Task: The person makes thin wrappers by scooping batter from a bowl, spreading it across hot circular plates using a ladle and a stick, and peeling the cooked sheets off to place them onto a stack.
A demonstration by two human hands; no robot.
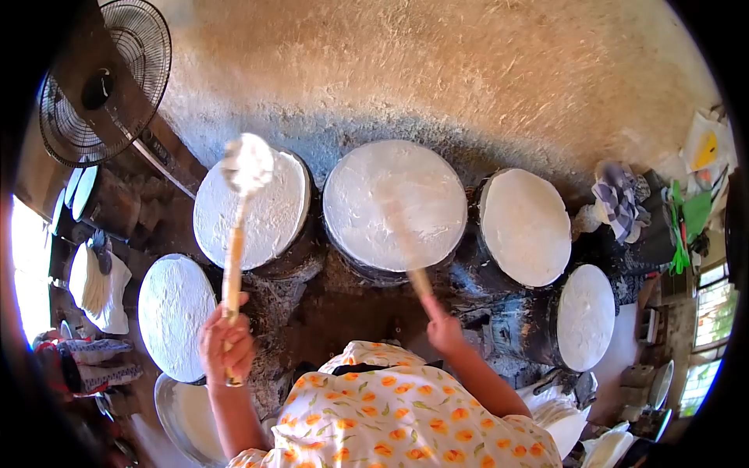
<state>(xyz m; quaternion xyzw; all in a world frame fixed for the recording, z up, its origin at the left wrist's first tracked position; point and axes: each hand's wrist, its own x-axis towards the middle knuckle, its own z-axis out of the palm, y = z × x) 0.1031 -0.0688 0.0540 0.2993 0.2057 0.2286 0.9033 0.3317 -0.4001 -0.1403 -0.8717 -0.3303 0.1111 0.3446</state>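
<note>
My left hand (227,345) is closed around the wooden handle of a ladle (250,163), whose white-coated bowl is raised over the left part of a round white surface (269,214). My right hand (445,333) grips a long wooden stick (419,282). Its far end is blurred over the middle round white surface (398,175), and whether it touches cannot be told. More white-topped round vessels stand on both sides: one at the lower left (178,316), one to the right (526,228) and one at the lower right (585,317).
A standing fan (97,90) is at the upper left. A wide metal basin (187,413) sits low on the left. Checked cloth (622,199) and green plastic (690,214) lie at the right. A rough wall (437,70) rises behind the vessels.
</note>
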